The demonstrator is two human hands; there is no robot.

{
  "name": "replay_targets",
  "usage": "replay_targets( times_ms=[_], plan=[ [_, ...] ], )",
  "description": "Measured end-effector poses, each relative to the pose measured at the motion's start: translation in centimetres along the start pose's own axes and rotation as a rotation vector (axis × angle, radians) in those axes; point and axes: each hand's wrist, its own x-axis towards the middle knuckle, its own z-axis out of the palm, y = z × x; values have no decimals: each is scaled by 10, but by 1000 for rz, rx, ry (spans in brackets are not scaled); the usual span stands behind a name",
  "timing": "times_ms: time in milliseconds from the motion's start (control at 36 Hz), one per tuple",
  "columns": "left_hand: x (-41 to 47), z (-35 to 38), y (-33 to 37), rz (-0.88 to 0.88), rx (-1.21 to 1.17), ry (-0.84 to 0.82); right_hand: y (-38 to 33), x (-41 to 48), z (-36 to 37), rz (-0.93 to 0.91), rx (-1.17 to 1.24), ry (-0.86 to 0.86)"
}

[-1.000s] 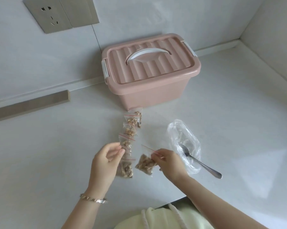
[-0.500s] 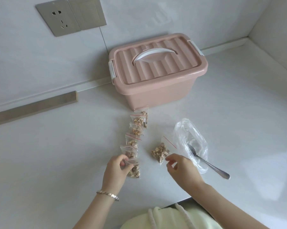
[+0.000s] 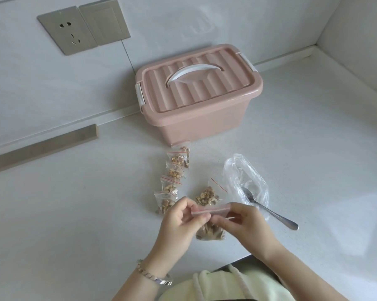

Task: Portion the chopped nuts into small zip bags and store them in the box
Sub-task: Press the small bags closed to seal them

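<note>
Both hands are raised just above the near edge of the counter (image 3: 74, 213) and share one small zip bag (image 3: 209, 232) of chopped nuts. The left hand (image 3: 181, 222) pinches the left end of the bag's red-lined zip strip (image 3: 211, 209) between thumb and curled fingers. The right hand (image 3: 246, 224) pinches the right end in the same manner. The nuts hang in the bottom of the bag, below the fingers. Whether the strip is sealed cannot be told.

A row of filled bags (image 3: 172, 177) lies on the counter, overlapping, running from just beyond the left hand to the foot of the box (image 3: 204, 120). One further filled bag (image 3: 207, 195) lies apart, to the right of the row and just beyond the hands.

The box is pink and stands against the wall. Its ribbed lid (image 3: 204, 92) is on, with the white handle (image 3: 194, 70) folded flat.

A crumpled clear plastic bag (image 3: 246, 177) lies to the right. A metal spoon (image 3: 274, 215) rests with its bowl on that plastic bag and its handle out on the counter.

A metal bracelet (image 3: 155, 278) is on the left wrist. A wall socket (image 3: 68, 29) is mounted at upper left.
</note>
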Motion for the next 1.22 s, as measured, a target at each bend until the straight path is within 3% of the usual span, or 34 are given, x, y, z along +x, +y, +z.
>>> replay_targets(
  times_ms=[111,222,500,778,1222],
  plan=[
    [-1,19,10,-50,-194,83,-8,-3,-7,9,100,83],
    [-4,31,19,-58,-238,9,-16,-7,-11,-14,142,162],
    [-5,38,37,-26,-288,55,-31,-13,-14,-19,313,289],
    [-2,32,47,-68,-324,37,-40,-18,-22,13,363,175],
    [-4,30,50,-58,-319,0,-43,-19,-26,-9,429,197]
  ],
)
